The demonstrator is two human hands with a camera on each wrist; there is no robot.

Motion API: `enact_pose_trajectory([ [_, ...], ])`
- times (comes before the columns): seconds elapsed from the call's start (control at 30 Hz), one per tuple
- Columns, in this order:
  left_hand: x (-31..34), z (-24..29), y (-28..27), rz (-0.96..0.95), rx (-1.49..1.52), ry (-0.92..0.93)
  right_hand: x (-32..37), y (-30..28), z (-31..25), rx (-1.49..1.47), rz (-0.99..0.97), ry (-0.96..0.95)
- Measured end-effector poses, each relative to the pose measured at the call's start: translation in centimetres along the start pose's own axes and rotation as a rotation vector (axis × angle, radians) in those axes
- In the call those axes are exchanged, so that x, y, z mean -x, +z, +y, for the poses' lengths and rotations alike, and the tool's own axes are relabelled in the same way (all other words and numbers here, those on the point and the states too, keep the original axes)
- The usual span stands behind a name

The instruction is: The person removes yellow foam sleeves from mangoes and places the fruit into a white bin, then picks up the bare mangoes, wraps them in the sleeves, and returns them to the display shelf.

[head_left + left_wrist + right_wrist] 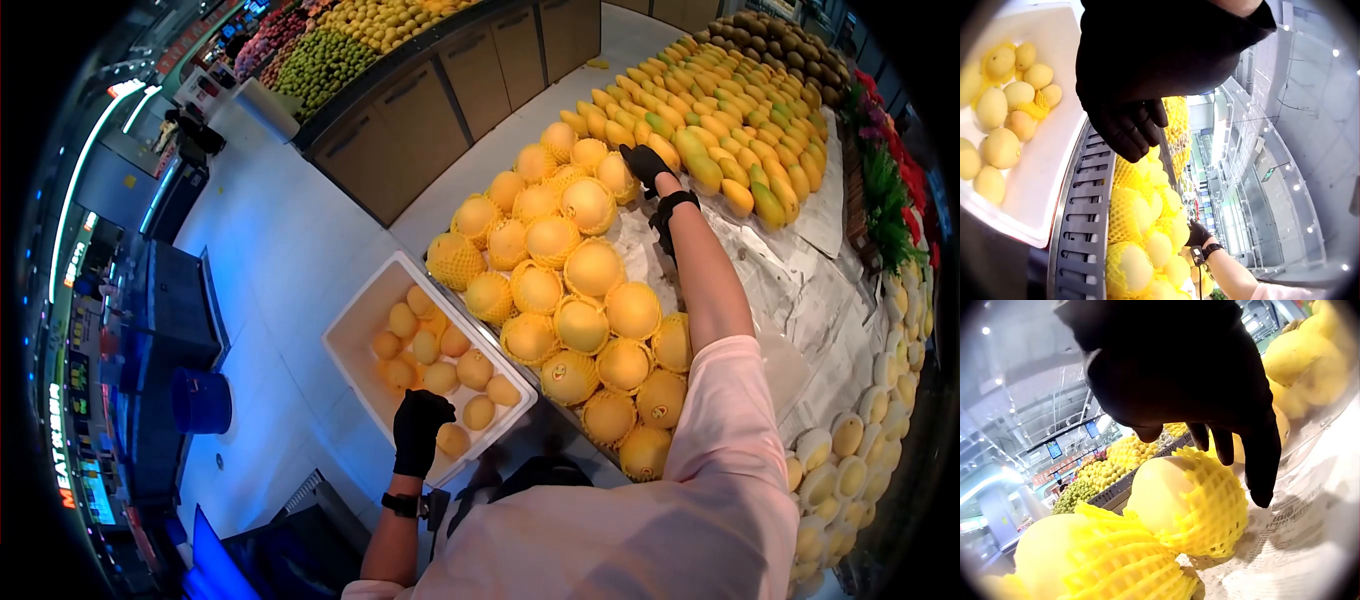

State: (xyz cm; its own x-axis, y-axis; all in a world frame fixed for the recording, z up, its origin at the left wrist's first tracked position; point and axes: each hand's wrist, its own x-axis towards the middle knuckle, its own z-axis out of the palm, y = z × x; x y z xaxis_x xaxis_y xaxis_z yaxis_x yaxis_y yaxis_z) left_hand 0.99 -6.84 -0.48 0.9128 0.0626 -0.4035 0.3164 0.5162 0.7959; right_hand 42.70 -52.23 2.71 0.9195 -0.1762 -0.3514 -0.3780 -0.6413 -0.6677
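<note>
At the far end of the netted rows, my black-gloved right hand reaches over a yellow melon in a yellow foam net. In the right wrist view its fingers point down beside the net, one of them fairly straight along the melon's side. My left hand, also gloved in black, hangs over the near edge of a white foam box. Its fingers are loosely curled with nothing between them. Several bare yellow melons lie in that box, with loose yellow netting among them.
Rows of netted melons fill the stand's near side. Yellow mangoes are piled beyond my right hand, on crumpled white paper. A slotted grey rail edges the stand beside the box. A blue bin stands on the floor at left.
</note>
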Motion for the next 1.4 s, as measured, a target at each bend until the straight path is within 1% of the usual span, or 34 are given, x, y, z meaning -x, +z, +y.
enact_pose_trajectory([
  [0.03, -0.1, -0.1, -0.6, -0.004, 0.023, 0.033, 0.8, -0.3, -0.4, -0.020, -0.015, 0.030],
  [0.1, -0.1, -0.2, -1.4, -0.018, 0.071, 0.100, -2.9, 0.3, 1.7, 0.068, -0.022, -0.066],
  [0.13, 0.1, 0.2, -1.0, 0.025, 0.099, 0.091, -3.8, 0.6, 2.7, 0.083, -0.038, -0.090],
  [0.2, 0.3, 0.5, -1.1, 0.014, 0.114, 0.080, -4.8, 1.2, 4.2, 0.085, -0.085, -0.117],
  [0.27, 0.6, 0.5, -1.3, 0.004, 0.129, 0.068, 2.9, 0.4, 0.6, -0.286, -0.090, 0.090],
  [0.3, 0.8, 0.5, -1.5, -0.002, 0.132, 0.065, 2.5, 1.0, 1.4, -0.285, -0.093, 0.018],
  [0.4, 1.1, 0.4, -2.6, -0.012, 0.124, 0.072, 3.7, 1.7, 1.4, -0.079, -0.019, -0.227],
  [0.43, 1.3, 0.2, -3.1, -0.012, 0.117, 0.077, -0.2, 2.8, 3.4, -0.007, 0.052, -0.353],
  [0.53, 1.7, 0.1, -4.1, -0.023, 0.164, 0.068, -2.6, 3.6, 4.0, -0.017, 0.065, -0.422],
  [0.57, 1.9, 0.0, -4.5, -0.022, 0.186, 0.058, -3.4, 3.7, 4.1, -0.038, 0.054, -0.368],
  [0.6, 2.1, -0.1, -4.6, 0.020, 0.141, 0.065, -3.4, 3.3, 3.8, -0.057, 0.042, -0.310],
  [0.63, 2.3, 0.0, -4.5, 0.029, 0.109, 0.074, -3.0, 2.6, 3.4, -0.075, 0.030, -0.250],
  [0.67, 2.6, 0.1, -4.4, 0.037, 0.079, 0.081, 0.2, 1.6, 1.3, -0.108, 0.044, -0.121],
  [0.7, 2.7, 0.2, -4.4, 0.044, 0.051, 0.090, -0.4, 1.5, 1.1, -0.156, 0.034, -0.058],
  [0.8, 2.7, -0.2, -5.0, 0.076, 0.110, 0.063, -1.5, 2.3, 0.4, -0.043, 0.120, -0.002],
  [0.83, 2.7, -0.2, -5.1, 0.056, 0.147, 0.062, -1.8, 3.0, 0.1, 0.024, 0.133, -0.015],
  [0.9, 2.6, -0.1, -5.1, 0.019, 0.221, 0.059, -1.7, 3.7, -0.5, 0.094, 0.093, -0.025],
  [1.0, 2.5, 0.6, -4.4, 0.093, 0.175, 0.058, -0.6, 2.4, -1.2, 0.161, -0.010, -0.022],
  [1.13, 2.3, 1.0, -3.7, 0.116, 0.172, 0.066, -0.1, 1.9, -1.2, 0.226, 0.003, -0.122],
  [1.23, 1.6, 0.4, -4.2, 0.075, 0.205, 0.052, -0.5, 2.3, -0.4, 0.114, -0.090, -0.417],
  [1.3, 1.2, -0.1, -4.6, 0.030, 0.238, 0.048, -1.7, 2.9, -0.2, 0.135, -0.084, -0.385],
  [1.4, 0.6, -0.3, -4.5, 0.029, 0.217, 0.029, -4.2, 3.8, 0.2, 0.197, -0.084, -0.352],
])
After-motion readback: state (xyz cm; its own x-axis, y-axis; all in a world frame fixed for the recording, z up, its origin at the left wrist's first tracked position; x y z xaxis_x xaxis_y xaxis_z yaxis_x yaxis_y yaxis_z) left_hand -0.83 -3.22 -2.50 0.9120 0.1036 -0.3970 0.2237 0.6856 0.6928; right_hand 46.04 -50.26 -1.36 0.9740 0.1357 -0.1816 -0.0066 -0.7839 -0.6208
